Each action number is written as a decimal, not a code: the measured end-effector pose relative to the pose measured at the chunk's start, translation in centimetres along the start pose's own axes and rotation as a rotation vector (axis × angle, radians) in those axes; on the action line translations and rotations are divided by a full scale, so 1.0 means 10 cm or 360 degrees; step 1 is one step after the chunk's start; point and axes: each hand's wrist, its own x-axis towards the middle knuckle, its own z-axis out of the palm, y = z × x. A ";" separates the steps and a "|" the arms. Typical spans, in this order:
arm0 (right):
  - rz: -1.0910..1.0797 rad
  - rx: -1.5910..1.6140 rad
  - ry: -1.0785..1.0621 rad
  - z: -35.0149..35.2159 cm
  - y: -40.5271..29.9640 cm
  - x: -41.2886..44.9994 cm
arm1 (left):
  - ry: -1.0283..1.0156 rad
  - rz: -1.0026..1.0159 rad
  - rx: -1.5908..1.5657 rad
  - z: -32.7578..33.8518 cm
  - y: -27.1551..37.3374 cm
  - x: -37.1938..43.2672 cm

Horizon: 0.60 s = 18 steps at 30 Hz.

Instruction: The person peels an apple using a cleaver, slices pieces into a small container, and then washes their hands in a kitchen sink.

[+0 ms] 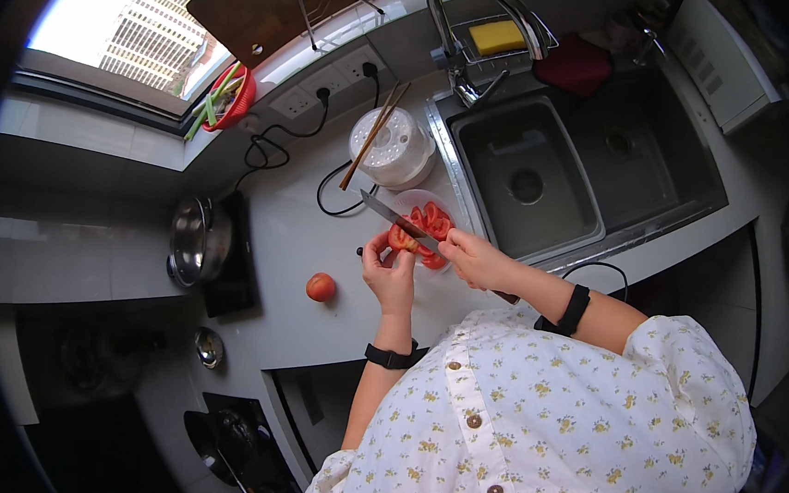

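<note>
My right hand (473,258) grips a kitchen knife (396,220), whose blade points up and left across a clear plastic bowl (409,197). Cut tomato pieces (438,221) lie in that bowl. In my left hand (390,277), the fingertips hold a cut piece of tomato (403,239) at the bowl's near left side, close under the blade. A small dark handle-like end shows beside the left fingers; what it belongs to is hidden. One whole tomato (320,286) rests on the white counter (298,232), left of my left hand.
Beyond the bowl stands a white steamer-like appliance (391,150) with wooden chopsticks (375,137) across its top. A double sink (532,177) with a chrome faucet (473,89) is at right. A steel pot (193,241) sits on a black cooktop (241,255) at left, near a small metal bowl (208,347).
</note>
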 end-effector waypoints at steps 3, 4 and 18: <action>0.0068 0.0044 -0.0015 0.01 0.00 -0.07 | 0.0050 0.0063 -0.0038 0.00 0.00 0.10; 0.0071 0.0043 -0.0008 0.01 0.04 -0.04 | 0.0045 0.0061 -0.0043 0.03 -0.01 0.07; -0.0577 -0.0350 0.0253 0.01 0.24 0.07 | 0.0160 -0.0621 -0.1319 -0.02 -0.11 0.03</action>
